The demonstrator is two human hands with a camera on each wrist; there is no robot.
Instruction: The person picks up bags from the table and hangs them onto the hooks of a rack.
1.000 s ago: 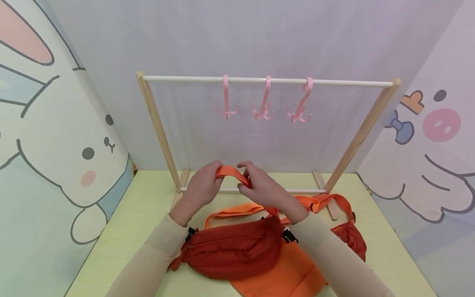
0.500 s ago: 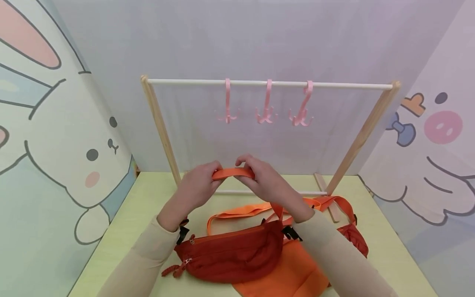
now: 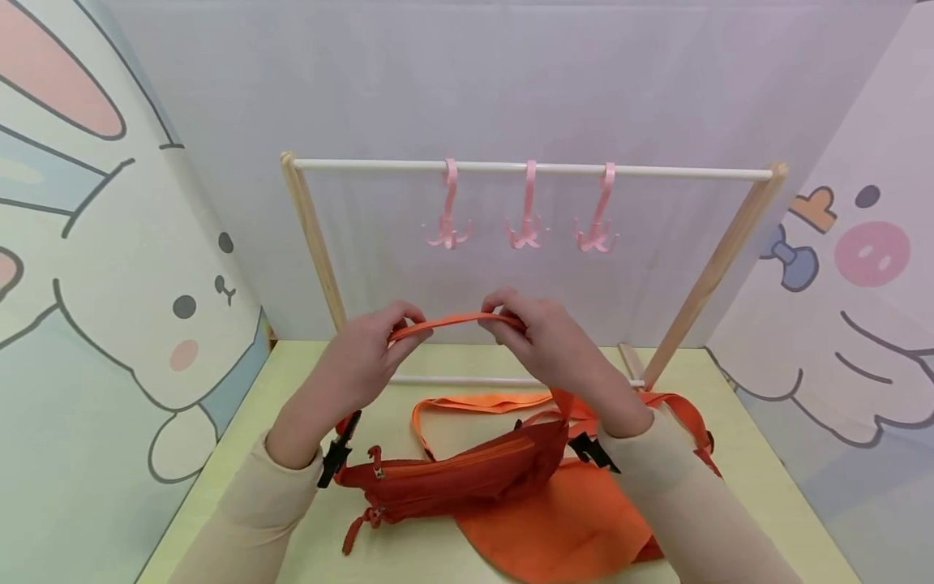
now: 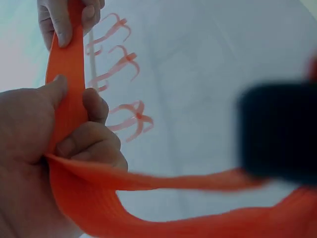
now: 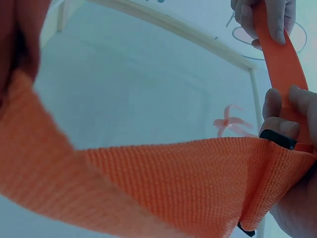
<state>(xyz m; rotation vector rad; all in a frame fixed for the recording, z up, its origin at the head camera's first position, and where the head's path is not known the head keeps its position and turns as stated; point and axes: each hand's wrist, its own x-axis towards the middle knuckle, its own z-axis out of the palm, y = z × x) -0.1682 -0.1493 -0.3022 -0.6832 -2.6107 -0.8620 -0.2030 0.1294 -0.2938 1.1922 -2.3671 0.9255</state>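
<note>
My left hand (image 3: 357,353) and right hand (image 3: 550,341) pinch the orange strap (image 3: 456,319) of a red waist bag (image 3: 467,478), fingers and thumbs on the webbing. Between the hands the strap runs nearly straight, in front of the rack's lower part. The bag lies below my forearms, tilted, with its zip pulls at the left end. Black buckles (image 3: 338,453) show beside both sleeves. In the left wrist view, slack strap (image 4: 89,198) folds out of the left palm. A black slider (image 5: 278,139) sits on the strap by the right fingers in the right wrist view.
Behind the hands stands a wooden rack with a white top rail (image 3: 365,165). Three pink hooks (image 3: 529,227) hang from it. Under the red bag lies an orange bag (image 3: 554,519). Another red bag's strap (image 3: 686,418) curves at the right, partly behind my right arm.
My hands have risen slightly and drawn apart, pulling the strap between them from a bent loop to nearly straight. The red waist bag has tipped, showing more of its top.
</note>
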